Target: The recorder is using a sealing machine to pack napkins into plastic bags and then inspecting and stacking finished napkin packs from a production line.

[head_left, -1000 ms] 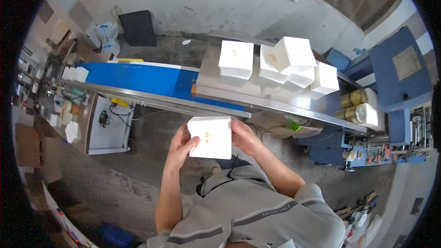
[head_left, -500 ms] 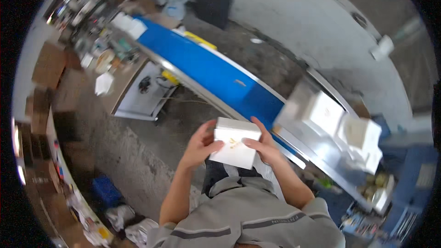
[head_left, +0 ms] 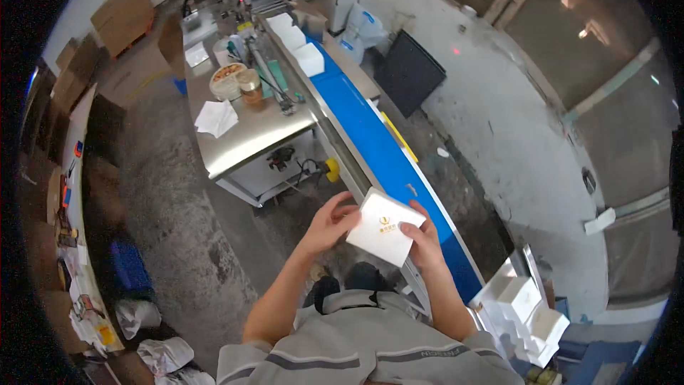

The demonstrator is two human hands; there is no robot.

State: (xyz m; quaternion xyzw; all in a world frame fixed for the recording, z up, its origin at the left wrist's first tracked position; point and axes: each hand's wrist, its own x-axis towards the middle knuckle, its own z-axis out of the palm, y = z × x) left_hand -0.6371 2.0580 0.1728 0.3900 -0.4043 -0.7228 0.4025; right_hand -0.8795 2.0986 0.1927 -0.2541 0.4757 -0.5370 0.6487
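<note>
A squarish stack of white paper napkins (head_left: pixel 381 239) with a small gold emblem on top is in front of my body, above the near edge of the conveyor. My right hand (head_left: pixel 425 241) grips its right side, thumb on the top face and fingers behind. At the stack's left edge, my left hand (head_left: pixel 332 223) has its fingers curled and its thumb against the side. The underside of the stack is hidden.
The blue conveyor belt (head_left: pixel 377 146) runs from far left to near right, with white stacks (head_left: pixel 308 59) at its far end. More white stacks (head_left: pixel 524 306) stand at the near right. A metal table (head_left: pixel 263 125) holds jars and loose napkins (head_left: pixel 216 118).
My view has swung left, bringing the metal table into sharper sight. The stack has turned clockwise in my hands, and my left hand's thumb has moved from its top to its left edge.
</note>
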